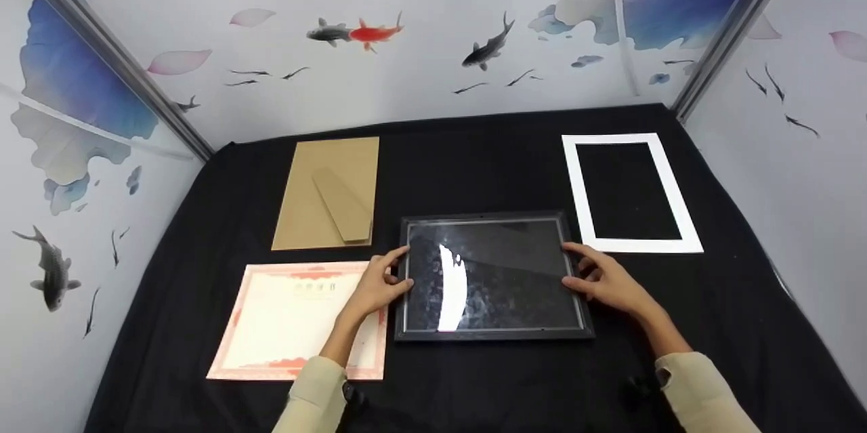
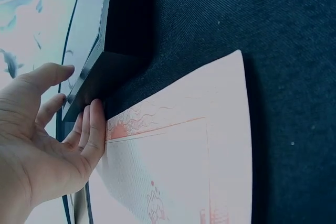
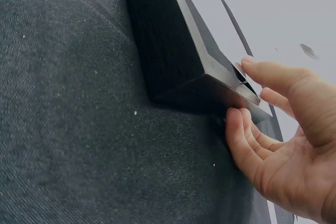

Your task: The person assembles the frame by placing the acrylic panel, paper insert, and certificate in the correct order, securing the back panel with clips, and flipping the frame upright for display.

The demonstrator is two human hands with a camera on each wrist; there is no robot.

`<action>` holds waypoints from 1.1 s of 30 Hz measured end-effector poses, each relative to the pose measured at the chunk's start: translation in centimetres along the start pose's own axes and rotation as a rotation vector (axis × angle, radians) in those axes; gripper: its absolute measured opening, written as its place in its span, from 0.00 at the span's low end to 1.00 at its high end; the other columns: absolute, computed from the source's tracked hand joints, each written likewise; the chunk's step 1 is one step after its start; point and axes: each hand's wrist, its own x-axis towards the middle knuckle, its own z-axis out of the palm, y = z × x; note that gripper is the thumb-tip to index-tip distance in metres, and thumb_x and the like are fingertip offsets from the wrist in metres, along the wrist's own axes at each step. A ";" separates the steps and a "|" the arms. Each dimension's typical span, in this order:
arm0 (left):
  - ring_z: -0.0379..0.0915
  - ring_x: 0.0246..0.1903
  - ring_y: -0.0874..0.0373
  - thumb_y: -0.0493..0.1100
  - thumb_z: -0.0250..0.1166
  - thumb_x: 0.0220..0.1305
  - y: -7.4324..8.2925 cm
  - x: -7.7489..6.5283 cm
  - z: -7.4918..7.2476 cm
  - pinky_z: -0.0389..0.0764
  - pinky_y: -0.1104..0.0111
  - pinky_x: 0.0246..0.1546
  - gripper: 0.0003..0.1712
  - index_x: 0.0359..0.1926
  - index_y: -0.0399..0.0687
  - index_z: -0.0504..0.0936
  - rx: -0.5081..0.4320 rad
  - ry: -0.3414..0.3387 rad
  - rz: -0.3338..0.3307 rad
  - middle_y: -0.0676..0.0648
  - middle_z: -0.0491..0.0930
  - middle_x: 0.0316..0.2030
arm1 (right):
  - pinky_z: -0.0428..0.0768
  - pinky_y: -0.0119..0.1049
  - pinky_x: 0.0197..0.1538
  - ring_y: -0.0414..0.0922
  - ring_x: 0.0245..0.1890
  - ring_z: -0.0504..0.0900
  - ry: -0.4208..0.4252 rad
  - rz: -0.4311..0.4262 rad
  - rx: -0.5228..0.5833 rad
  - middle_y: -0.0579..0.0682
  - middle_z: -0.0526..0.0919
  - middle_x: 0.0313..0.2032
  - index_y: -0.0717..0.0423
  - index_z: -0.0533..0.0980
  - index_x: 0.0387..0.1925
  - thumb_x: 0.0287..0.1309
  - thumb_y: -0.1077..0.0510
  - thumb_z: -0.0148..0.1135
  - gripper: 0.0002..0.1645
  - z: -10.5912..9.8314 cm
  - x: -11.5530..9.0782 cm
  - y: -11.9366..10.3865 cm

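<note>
A black picture frame [image 1: 515,277] with a glossy clear pane lies face up in front of me, a white glare streak across the pane. My left hand [image 1: 376,284] grips its left side, thumb [image 2: 55,74] over the top edge and fingers [image 2: 93,132] against the outer side. On the opposite side my right hand [image 1: 606,282] holds the frame likewise, its thumb [image 3: 268,72] above and fingertips [image 3: 239,121] at the side. Whether the frame's underside touches the cloth, I cannot tell. Beneath my left wrist lies a certificate [image 1: 291,324] with a red-pink border, partly covered by that arm.
A brown backing board [image 1: 305,209] with a fold-out stand leg lies at the back left. At the back right is a white mat border [image 1: 576,182] with a rectangular opening. Black cloth [image 1: 474,162] covers the table, and printed panels [image 1: 420,80] enclose three sides.
</note>
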 end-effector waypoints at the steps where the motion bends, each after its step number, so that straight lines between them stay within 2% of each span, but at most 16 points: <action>1: 0.74 0.31 0.53 0.31 0.72 0.60 0.0 0.0 0.0 0.77 0.66 0.34 0.36 0.69 0.35 0.71 -0.002 0.000 -0.003 0.31 0.69 0.48 | 0.81 0.44 0.27 0.51 0.27 0.80 -0.004 0.002 0.000 0.69 0.71 0.48 0.61 0.64 0.73 0.63 0.58 0.71 0.41 0.0 0.0 0.0; 5: 0.74 0.32 0.52 0.30 0.73 0.58 0.0 0.2 -0.1 0.77 0.66 0.34 0.37 0.69 0.36 0.71 -0.016 0.005 -0.004 0.31 0.69 0.48 | 0.81 0.42 0.27 0.51 0.28 0.80 0.003 -0.004 -0.019 0.69 0.69 0.49 0.61 0.65 0.72 0.63 0.58 0.71 0.40 -0.3 0.4 0.1; 9: 0.75 0.34 0.50 0.31 0.73 0.58 0.0 0.3 -0.1 0.78 0.65 0.34 0.38 0.70 0.37 0.70 -0.060 -0.002 -0.029 0.30 0.68 0.49 | 0.78 0.39 0.34 0.50 0.33 0.78 0.086 -0.038 -0.076 0.66 0.68 0.48 0.60 0.69 0.70 0.60 0.58 0.74 0.39 -0.3 1.3 0.1; 11: 0.75 0.36 0.50 0.31 0.72 0.59 0.1 0.2 -0.3 0.78 0.65 0.34 0.39 0.71 0.39 0.69 -0.094 -0.014 -0.066 0.31 0.68 0.50 | 0.75 0.38 0.38 0.50 0.36 0.75 0.134 -0.057 -0.102 0.64 0.68 0.47 0.60 0.72 0.68 0.57 0.57 0.76 0.39 -0.2 2.0 0.0; 15: 0.73 0.39 0.49 0.31 0.71 0.61 0.2 0.0 -0.5 0.79 0.64 0.34 0.40 0.73 0.41 0.66 -0.177 -0.049 -0.139 0.30 0.66 0.54 | 0.71 0.44 0.42 0.54 0.37 0.71 0.219 -0.089 -0.139 0.64 0.69 0.44 0.61 0.75 0.65 0.55 0.58 0.78 0.38 0.2 3.6 -0.3; 18: 0.72 0.40 0.48 0.32 0.70 0.62 0.3 -0.1 -0.6 0.79 0.64 0.33 0.40 0.74 0.41 0.65 -0.227 -0.066 -0.168 0.29 0.64 0.57 | 0.70 0.51 0.45 0.57 0.40 0.70 0.263 -0.125 -0.166 0.65 0.69 0.44 0.62 0.76 0.64 0.53 0.59 0.79 0.37 0.3 4.8 -0.8; 21: 0.72 0.40 0.49 0.32 0.69 0.63 0.4 -0.1 -0.7 0.79 0.63 0.33 0.40 0.74 0.41 0.64 -0.250 -0.067 -0.178 0.29 0.64 0.58 | 0.65 0.54 0.49 0.59 0.45 0.68 0.259 -0.150 -0.204 0.66 0.70 0.49 0.59 0.77 0.63 0.53 0.56 0.79 0.36 0.6 6.0 -1.5; 26: 0.74 0.39 0.50 0.33 0.68 0.64 0.5 0.1 -0.7 0.79 0.63 0.33 0.39 0.74 0.42 0.64 -0.222 -0.060 -0.186 0.29 0.65 0.57 | 0.60 0.59 0.50 0.60 0.52 0.66 0.182 -0.140 -0.292 0.62 0.71 0.55 0.50 0.80 0.61 0.52 0.46 0.79 0.35 1.9 8.4 -3.0; 33: 0.76 0.41 0.46 0.33 0.71 0.60 0.6 0.2 -0.6 0.80 0.62 0.33 0.41 0.73 0.42 0.66 -0.215 -0.046 -0.198 0.30 0.67 0.56 | 0.56 0.65 0.56 0.58 0.57 0.63 0.093 -0.148 -0.296 0.57 0.70 0.59 0.46 0.80 0.62 0.51 0.41 0.78 0.37 4.0 11.2 -5.0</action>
